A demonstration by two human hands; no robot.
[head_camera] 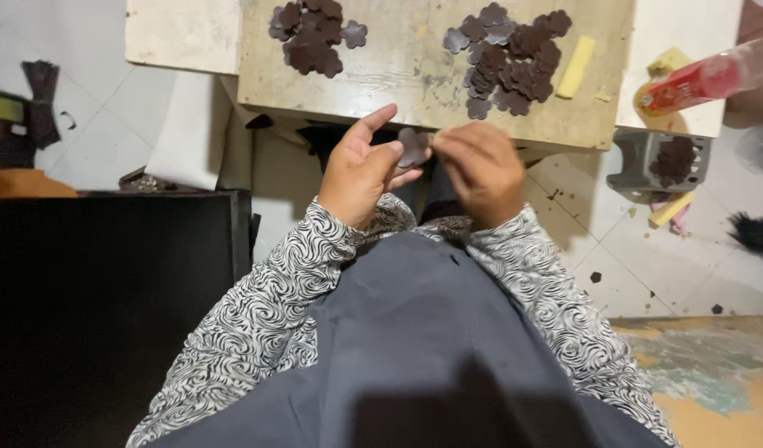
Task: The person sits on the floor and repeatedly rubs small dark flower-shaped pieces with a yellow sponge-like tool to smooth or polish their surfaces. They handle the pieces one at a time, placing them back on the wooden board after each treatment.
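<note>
My left hand point(361, 172) and my right hand point(483, 170) meet in front of my chest, just below the near edge of a worn wooden board point(398, 75). Between their fingertips I hold one dark brown flower-shaped cutout point(413, 148). The left fingers are partly spread, the right fingers are curled over the piece. On the board lie two heaps of the same dark flower cutouts: a smaller heap point(311, 33) at the left and a larger heap point(510, 58) at the right.
A yellow block point(577, 66) lies on the board's right side. A red-labelled bottle point(701, 81) lies on a white surface at the right. A grey stand point(659, 162) on the tiled floor holds more cutouts. A black box point(107, 307) stands at my left.
</note>
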